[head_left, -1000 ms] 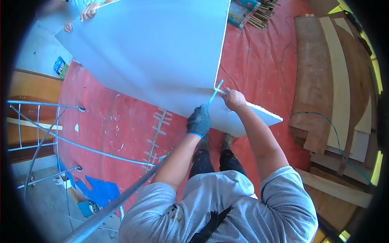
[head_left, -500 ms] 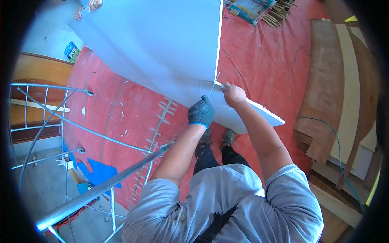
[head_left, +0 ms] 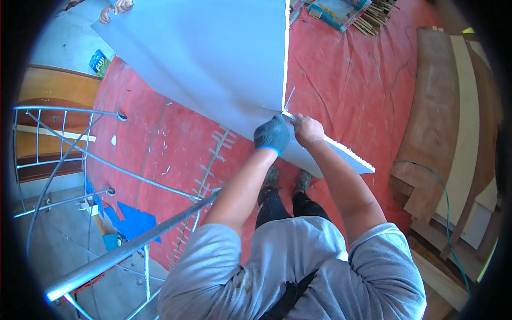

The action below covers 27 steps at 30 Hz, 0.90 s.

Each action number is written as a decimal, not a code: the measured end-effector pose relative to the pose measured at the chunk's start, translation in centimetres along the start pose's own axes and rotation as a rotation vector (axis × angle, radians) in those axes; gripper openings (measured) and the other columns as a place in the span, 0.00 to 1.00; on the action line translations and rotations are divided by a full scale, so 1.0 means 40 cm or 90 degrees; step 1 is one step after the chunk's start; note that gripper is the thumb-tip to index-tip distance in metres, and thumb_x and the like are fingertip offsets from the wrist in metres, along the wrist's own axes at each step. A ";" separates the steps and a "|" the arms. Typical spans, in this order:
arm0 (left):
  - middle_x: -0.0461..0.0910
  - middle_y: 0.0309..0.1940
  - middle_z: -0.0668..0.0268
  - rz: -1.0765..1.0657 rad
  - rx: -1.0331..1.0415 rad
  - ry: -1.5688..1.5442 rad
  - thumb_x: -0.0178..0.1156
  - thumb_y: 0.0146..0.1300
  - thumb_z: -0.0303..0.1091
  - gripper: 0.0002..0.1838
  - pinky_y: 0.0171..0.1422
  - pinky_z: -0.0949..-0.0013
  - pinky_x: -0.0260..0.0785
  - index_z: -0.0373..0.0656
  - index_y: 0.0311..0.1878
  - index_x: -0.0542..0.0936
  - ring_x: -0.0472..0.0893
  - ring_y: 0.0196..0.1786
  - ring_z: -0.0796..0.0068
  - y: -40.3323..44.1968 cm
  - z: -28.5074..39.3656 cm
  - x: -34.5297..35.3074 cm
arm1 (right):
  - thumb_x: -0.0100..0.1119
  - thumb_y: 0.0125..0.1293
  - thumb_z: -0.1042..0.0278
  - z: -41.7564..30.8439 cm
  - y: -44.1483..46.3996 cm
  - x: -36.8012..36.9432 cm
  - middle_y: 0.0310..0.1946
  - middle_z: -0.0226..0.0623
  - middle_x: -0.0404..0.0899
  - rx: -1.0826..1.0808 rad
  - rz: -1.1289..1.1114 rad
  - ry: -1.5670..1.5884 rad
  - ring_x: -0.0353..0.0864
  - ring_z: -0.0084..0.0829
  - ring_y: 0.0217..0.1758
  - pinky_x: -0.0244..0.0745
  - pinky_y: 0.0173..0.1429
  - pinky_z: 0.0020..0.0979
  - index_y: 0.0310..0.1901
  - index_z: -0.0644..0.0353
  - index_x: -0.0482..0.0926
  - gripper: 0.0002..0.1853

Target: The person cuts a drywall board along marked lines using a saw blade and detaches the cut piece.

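Observation:
A large gypsum board (head_left: pixel 213 58) slants from the top of the view, with a white broken edge running down to my hands. A narrower flap of the board (head_left: pixel 349 157) sticks out to the lower right. My left hand (head_left: pixel 272 133), in a dark grey-green glove with a blue cuff, is closed on a thin-bladed knife (head_left: pixel 290 97) at the corner where flap and board meet. The knife's handle is hidden by the glove. Bare, my right hand (head_left: pixel 308 130) grips the flap's broken edge just right of the glove.
Another person's hands (head_left: pixel 114 9) hold the board's far left edge. A metal scaffold frame (head_left: pixel 133 250) stands at left, close to my left arm. Curved wooden panels (head_left: pixel 426 122) lie at right with a green cable (head_left: pixel 445 192). Red sheeting (head_left: pixel 154 133) covers the floor.
My gloved left hand has moved up and right, closer to the right hand, and the knife's blade now protrudes further above the board's corner. My right hand keeps its grip.

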<state>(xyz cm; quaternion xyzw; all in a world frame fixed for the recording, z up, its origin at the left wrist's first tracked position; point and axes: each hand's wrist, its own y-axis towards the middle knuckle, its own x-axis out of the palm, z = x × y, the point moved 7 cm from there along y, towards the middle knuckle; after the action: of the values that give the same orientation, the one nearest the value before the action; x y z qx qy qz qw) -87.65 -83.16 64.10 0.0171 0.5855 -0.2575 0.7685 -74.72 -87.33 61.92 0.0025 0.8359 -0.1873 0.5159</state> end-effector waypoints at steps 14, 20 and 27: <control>0.86 0.39 0.40 -0.078 -0.035 -0.001 0.54 0.67 0.37 0.17 0.49 0.39 0.80 0.34 0.50 0.81 0.88 0.42 0.39 -0.065 -0.024 0.000 | 0.48 0.80 0.54 0.025 0.014 0.036 0.46 0.53 0.87 -0.013 -0.030 0.000 0.88 0.55 0.50 0.81 0.54 0.54 0.53 0.56 0.78 0.16; 0.86 0.39 0.38 -0.033 0.006 -0.006 0.55 0.68 0.37 0.15 0.49 0.40 0.80 0.34 0.46 0.82 0.88 0.43 0.39 0.007 -0.049 0.066 | 0.47 0.80 0.53 0.023 0.026 0.030 0.47 0.52 0.87 0.000 -0.028 -0.006 0.87 0.55 0.52 0.80 0.56 0.54 0.54 0.55 0.78 0.16; 0.86 0.37 0.39 -0.050 0.009 -0.042 0.54 0.68 0.36 0.15 0.50 0.40 0.80 0.34 0.48 0.80 0.88 0.44 0.37 0.022 -0.040 0.026 | 0.48 0.80 0.52 0.004 0.005 -0.003 0.48 0.51 0.88 0.041 -0.029 0.014 0.87 0.54 0.54 0.81 0.57 0.53 0.56 0.56 0.80 0.18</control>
<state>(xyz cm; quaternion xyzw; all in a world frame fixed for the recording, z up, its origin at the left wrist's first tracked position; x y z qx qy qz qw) -88.53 -82.25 62.39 -0.0089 0.5584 -0.2921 0.7764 -74.47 -87.18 61.90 0.0023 0.8350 -0.2256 0.5019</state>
